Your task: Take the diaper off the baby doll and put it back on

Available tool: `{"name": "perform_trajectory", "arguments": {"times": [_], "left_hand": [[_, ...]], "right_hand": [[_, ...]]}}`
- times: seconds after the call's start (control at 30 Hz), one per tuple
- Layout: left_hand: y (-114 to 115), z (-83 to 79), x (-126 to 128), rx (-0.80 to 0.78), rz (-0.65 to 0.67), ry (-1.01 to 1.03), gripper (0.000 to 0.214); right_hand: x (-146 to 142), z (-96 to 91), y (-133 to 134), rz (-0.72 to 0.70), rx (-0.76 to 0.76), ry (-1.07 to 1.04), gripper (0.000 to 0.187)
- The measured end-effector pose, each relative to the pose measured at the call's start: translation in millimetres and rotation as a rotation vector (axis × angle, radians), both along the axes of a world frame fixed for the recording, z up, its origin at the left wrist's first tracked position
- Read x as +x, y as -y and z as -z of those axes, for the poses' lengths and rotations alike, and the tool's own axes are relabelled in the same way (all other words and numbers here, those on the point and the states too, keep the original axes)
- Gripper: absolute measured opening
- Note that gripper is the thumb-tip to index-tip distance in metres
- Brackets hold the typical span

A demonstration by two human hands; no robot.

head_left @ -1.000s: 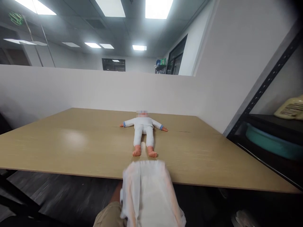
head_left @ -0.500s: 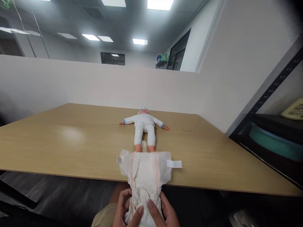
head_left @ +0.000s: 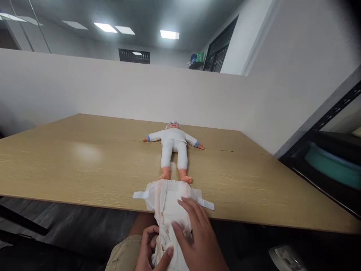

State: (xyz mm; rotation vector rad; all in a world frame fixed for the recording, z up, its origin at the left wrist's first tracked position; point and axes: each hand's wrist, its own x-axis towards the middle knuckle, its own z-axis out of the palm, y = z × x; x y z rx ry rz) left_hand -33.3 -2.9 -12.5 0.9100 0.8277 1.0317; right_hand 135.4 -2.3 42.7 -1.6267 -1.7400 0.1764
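Observation:
A white diaper lies unfolded, its upper end on the table's front edge and the rest hanging toward me. Both of its side tapes stick out sideways. My left hand grips its gathered left edge near the bottom, thumb on the inner face. My right hand is over the diaper's right side, fingers apart and stretched toward the top; whether the fingertips press on it I cannot tell. Just beyond the diaper's top edge lies a baby doll on its back, in white clothes with blue cuffs, arms spread, feet toward me.
The wooden table reaches back to a low white partition. At the right stands a black shelf rack holding a teal basin. Below the table's right front is a pale object, partly cut off.
My right hand has let go of the diaper's lower right edge and moved up over its inner face. The left tape now sticks out flat. The camera has tilted down slightly.

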Motion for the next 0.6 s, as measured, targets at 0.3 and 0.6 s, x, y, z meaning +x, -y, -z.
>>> {"name": "perform_trajectory", "arguments": {"times": [0.3,0.6], "left_hand": [[-24,-14.3,-64,0.273,0.258,-0.407,0.059],[-187,-86.7,-66,1.165,0.116,-1.035,0.035]], "right_hand": [[-9,-0.9,-73,-0.158,-0.280,0.272,0.072],[-6,6.3,-73,-0.144,-0.249,0.316,0.069]]}}
